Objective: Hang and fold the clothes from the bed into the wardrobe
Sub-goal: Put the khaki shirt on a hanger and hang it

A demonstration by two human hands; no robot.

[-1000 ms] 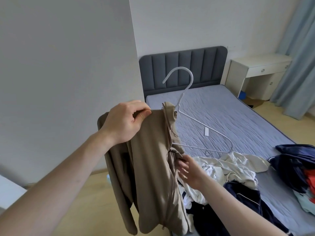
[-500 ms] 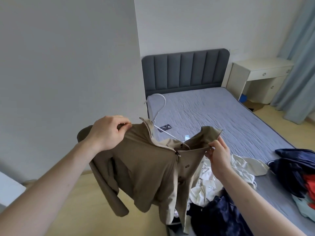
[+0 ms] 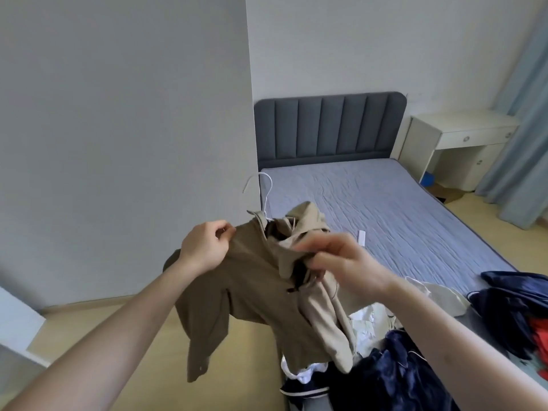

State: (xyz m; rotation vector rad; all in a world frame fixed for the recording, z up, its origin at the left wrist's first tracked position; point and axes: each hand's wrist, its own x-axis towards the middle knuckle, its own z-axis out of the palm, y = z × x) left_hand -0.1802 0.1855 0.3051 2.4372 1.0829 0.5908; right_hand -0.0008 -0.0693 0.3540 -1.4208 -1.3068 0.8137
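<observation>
At frame centre we are fitting the tan jacket (image 3: 255, 280) onto the white hanger (image 3: 262, 192). Our left hand (image 3: 204, 247) pinches 1 shoulder; our right hand (image 3: 341, 262) grips the bunched front. Next, we probably need to settle the other shoulder.

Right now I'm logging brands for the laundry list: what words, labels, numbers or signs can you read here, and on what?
None can be read.
Jacket: no legible label or brand; a small dark patch near the front is blurred.
White tag on the bed: too small to show any print.
Hanger: no marking visible.
</observation>
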